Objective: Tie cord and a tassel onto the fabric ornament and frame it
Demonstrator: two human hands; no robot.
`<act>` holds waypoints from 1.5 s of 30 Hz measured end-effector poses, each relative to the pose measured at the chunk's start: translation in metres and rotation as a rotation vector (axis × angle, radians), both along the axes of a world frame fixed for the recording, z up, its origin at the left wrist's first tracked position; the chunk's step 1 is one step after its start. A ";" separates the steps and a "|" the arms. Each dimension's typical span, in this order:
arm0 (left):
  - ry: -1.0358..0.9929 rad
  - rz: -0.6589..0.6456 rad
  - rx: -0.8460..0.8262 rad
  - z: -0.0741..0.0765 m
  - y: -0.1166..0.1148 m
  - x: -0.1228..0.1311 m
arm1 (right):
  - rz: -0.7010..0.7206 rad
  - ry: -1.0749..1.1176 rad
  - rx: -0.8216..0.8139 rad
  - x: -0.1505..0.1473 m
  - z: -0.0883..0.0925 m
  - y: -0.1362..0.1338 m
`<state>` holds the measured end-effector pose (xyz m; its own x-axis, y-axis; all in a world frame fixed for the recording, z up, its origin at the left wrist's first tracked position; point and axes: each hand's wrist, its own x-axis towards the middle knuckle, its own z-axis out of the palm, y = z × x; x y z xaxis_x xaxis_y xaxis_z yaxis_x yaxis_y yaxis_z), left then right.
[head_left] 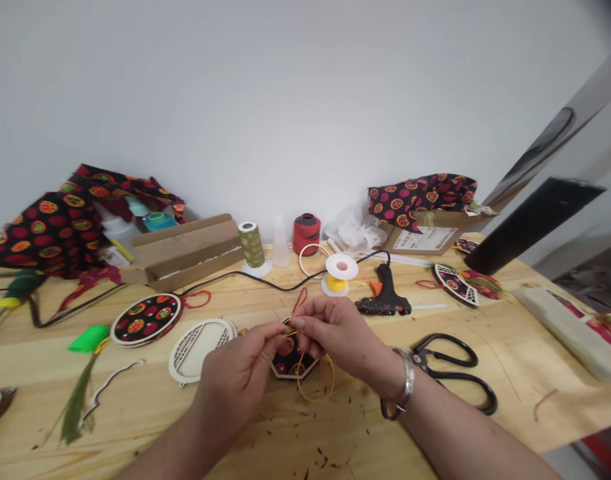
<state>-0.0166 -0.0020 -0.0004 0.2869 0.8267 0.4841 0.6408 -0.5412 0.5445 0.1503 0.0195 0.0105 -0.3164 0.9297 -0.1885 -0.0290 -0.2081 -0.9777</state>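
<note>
My left hand (248, 367) and my right hand (338, 337) meet above the table, fingertips pinched close together on a thin yellow cord (316, 401). A loop of this cord hangs below my right fingers. Just under the hands is a polygonal ornament (290, 369) with patterned dark fabric in a pale frame, partly hidden by my fingers. A red cord loop (300, 300) shows behind it. Left of my left hand lies a pale round wooden frame (193, 353) with lattice cutouts. The exact spot where the fingertips meet is too small to make out.
Black-handled scissors (450, 363) and a glue gun (385, 293) lie to the right. A yellow cord spool (339, 275), red thread spool (306, 235) and open cardboard box (195, 257) stand behind. A round fabric ornament (146, 320) and green tassel (80, 400) lie left.
</note>
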 end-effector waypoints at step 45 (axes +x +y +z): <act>-0.260 -0.080 -0.334 -0.002 0.005 0.002 | -0.001 -0.019 0.001 0.005 0.002 0.002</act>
